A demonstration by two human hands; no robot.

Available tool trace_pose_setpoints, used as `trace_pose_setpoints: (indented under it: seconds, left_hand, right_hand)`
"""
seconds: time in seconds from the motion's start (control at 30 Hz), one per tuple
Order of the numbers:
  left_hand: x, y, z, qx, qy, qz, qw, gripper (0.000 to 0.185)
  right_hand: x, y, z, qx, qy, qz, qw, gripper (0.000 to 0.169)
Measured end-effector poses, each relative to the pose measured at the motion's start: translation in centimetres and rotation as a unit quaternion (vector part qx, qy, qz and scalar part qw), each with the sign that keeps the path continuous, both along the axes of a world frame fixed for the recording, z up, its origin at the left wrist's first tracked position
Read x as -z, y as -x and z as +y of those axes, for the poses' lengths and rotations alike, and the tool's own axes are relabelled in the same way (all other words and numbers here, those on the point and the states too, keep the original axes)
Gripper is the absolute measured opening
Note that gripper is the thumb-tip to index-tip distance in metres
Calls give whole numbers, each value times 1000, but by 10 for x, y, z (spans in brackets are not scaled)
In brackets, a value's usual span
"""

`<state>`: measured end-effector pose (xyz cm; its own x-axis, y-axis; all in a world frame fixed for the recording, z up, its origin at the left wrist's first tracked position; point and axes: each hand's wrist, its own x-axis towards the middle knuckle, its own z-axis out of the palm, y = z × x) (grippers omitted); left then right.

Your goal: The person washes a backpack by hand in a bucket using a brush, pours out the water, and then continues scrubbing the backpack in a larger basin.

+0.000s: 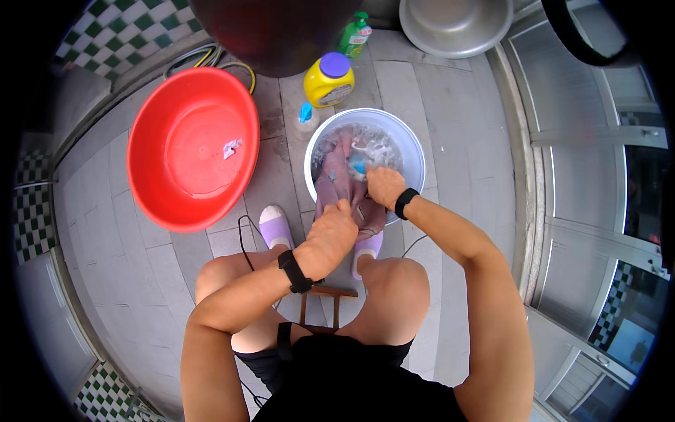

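Note:
A mauve garment (337, 176) is draped over the near rim of a white basin (418, 158), its far end lying in sudsy water (385, 141). My left hand (333, 227) grips the garment's near end, just outside the rim. Over the cloth, inside the basin, my right hand (386, 185) is closed on a small blue object (358, 164). Only part of that blue object shows, so its exact kind cannot be told. A pale strip of something (364, 149) lies in the suds beyond it.
A red tub (142, 153) with a small crumpled cloth (231, 148) stands left. Beyond the basin are a blue-topped pump bottle (306, 124), a yellow jug (321, 84), a green pump bottle (354, 39) and a metal basin (456, 47). A dark cord (240, 237) crosses the tiles.

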<state>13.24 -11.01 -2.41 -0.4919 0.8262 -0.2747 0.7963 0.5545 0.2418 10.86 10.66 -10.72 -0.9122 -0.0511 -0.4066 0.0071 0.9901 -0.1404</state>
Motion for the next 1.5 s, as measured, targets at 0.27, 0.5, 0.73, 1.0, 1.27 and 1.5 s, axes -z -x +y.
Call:
trace_pose_setpoints:
  seconds: [0.27,0.5,0.73,1.0,1.27,1.5]
  left_hand:
    - [-28,8,-5,-17,7,13,1000,20]
    - [-4,10,5,-65,18,28,997,13]
    - [-14,82,-4,-166,-122,-27,978,33]
    - [-24,178,-10,-178,-132,-86,972,52]
    - [38,216,-30,-260,-137,-275,915,32]
    - [55,187,-35,-489,-231,-405,737,39]
  right_hand:
    - [-127,-54,-7,-27,232,-137,962,31]
    - [-23,-28,-16,-6,105,-59,993,28]
    - [-13,0,-8,95,95,-3,991,27]
    - [19,31,-6,344,203,38,916,33]
    - [9,6,-29,329,272,116,897,30]
    - [-59,-35,-55,279,311,221,881,37]
